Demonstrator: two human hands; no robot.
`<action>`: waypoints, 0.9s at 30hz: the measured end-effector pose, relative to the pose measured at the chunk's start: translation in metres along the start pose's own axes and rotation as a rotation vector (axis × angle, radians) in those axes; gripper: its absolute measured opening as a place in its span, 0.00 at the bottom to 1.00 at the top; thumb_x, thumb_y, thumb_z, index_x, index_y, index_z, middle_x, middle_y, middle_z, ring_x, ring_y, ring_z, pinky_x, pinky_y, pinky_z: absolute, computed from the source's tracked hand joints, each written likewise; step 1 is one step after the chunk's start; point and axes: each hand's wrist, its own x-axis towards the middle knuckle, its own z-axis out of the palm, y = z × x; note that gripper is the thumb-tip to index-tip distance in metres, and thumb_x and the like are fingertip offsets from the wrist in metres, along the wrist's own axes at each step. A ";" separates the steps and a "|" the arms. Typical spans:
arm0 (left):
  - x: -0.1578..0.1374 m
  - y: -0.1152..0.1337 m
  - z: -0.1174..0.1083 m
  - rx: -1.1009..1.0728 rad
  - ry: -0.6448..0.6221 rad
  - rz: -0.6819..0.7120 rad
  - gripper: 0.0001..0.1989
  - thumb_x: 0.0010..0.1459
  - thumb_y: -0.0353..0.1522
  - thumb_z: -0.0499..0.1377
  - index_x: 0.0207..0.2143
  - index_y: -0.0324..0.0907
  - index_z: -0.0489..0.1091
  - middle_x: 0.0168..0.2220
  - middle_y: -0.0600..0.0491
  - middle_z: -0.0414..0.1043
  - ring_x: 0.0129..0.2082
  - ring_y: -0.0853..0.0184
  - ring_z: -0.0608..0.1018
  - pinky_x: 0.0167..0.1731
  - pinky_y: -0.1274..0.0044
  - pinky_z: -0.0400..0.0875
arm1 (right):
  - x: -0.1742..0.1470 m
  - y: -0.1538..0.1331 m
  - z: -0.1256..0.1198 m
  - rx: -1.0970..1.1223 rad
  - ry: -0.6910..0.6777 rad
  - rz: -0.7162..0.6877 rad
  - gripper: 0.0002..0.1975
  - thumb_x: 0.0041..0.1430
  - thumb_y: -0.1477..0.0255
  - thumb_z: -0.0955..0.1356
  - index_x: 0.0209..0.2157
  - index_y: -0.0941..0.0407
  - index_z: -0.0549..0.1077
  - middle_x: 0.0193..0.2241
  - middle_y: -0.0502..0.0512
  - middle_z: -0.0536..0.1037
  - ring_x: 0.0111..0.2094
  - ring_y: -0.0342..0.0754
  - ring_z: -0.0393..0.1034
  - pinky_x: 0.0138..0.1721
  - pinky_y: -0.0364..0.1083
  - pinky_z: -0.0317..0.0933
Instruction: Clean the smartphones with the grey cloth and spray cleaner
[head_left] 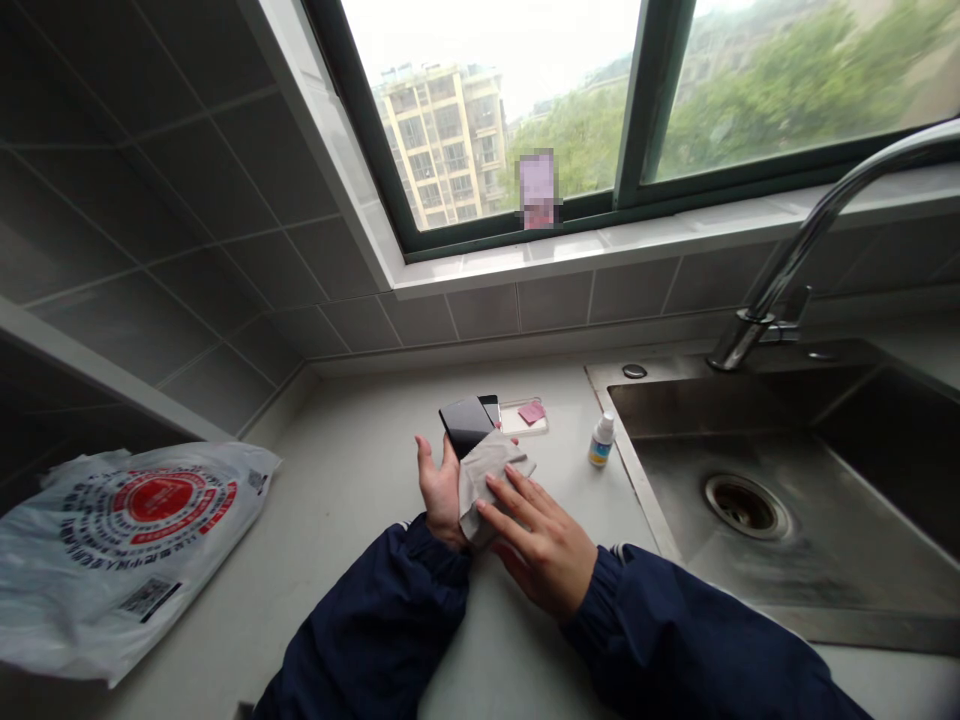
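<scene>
My left hand [441, 490] is palm up over the counter, thumb stretched out to the side, holding a smartphone [466, 422] from below. The phone's dark screen faces up. A grey cleaning cloth [480, 475] covers its near part. My right hand [544, 545] presses that cloth onto the screen with its fingers. Just beyond lies a clear phone case [512, 418] with a small pink piece [532, 412] on it. A dark flat object [490, 403] shows partly behind the phone. A small white bottle [601, 440] stands upright to the right.
A steel sink [652, 520] with a chrome faucet [780, 240] is on the right. A white plastic bag [67, 600] with red print lies at the left on the counter [337, 480]. A window [570, 90] is above the tiled wall.
</scene>
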 end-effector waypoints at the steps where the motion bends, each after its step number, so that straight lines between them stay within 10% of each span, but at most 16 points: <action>1: 0.000 0.000 0.000 -0.005 -0.007 -0.003 0.45 0.57 0.62 0.46 0.65 0.41 0.60 0.56 0.38 0.71 0.58 0.44 0.72 0.59 0.51 0.61 | 0.001 0.000 -0.001 -0.008 0.004 -0.003 0.25 0.60 0.79 0.66 0.59 0.57 0.70 0.65 0.64 0.64 0.68 0.63 0.50 0.61 0.63 0.62; 10: -0.006 -0.018 0.004 -0.066 0.036 0.046 0.38 0.61 0.57 0.49 0.66 0.45 0.58 0.59 0.42 0.70 0.59 0.49 0.72 0.60 0.57 0.62 | 0.002 0.013 0.000 -0.072 0.135 0.042 0.23 0.64 0.81 0.61 0.59 0.57 0.71 0.62 0.63 0.68 0.67 0.59 0.55 0.59 0.60 0.66; 19: -0.010 -0.026 0.013 -0.105 -0.036 -0.035 0.43 0.60 0.59 0.47 0.66 0.38 0.57 0.58 0.37 0.69 0.59 0.47 0.71 0.62 0.57 0.59 | 0.002 0.013 0.000 -0.023 -0.016 0.016 0.34 0.54 0.81 0.65 0.64 0.57 0.64 0.68 0.68 0.55 0.69 0.68 0.44 0.60 0.68 0.60; 27: -0.006 -0.019 0.007 -0.102 0.046 0.061 0.39 0.61 0.56 0.50 0.67 0.43 0.56 0.59 0.40 0.69 0.59 0.49 0.72 0.61 0.57 0.61 | 0.002 0.017 0.006 -0.060 0.163 -0.018 0.24 0.62 0.84 0.62 0.58 0.58 0.72 0.62 0.66 0.68 0.67 0.61 0.55 0.60 0.59 0.65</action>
